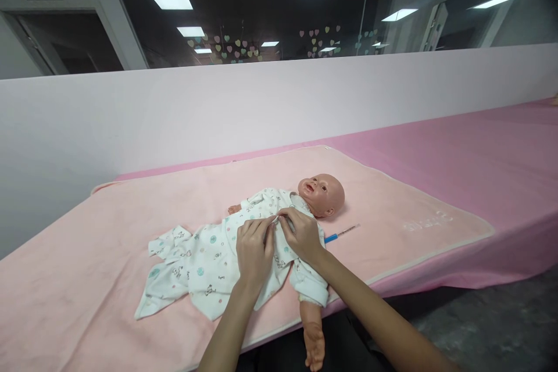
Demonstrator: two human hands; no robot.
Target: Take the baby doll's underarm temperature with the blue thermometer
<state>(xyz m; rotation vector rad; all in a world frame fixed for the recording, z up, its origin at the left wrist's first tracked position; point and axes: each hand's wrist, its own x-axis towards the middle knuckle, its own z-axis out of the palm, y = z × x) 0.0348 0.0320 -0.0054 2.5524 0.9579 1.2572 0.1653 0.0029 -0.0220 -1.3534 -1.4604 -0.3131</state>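
A baby doll (321, 193) lies on its back on a pale pink blanket, its head to the right. It wears a white printed garment (211, 261) with loose trouser legs to the left. My left hand (256, 244) pinches the garment's front at the doll's chest. Just beside it, my right hand (300, 233) pinches the same part of the cloth, fingertips nearly touching those of my left hand. What lies between the fingertips is too small to tell. One doll arm (313, 331) hangs over the near edge of the blanket.
A thermometer (341, 233) with a blue end lies right of the doll's shoulder. The pale blanket (383, 209) covers part of a pink cloth (457, 157). Behind runs a white low wall (218, 110) with glass above it. Dark floor shows at the lower right.
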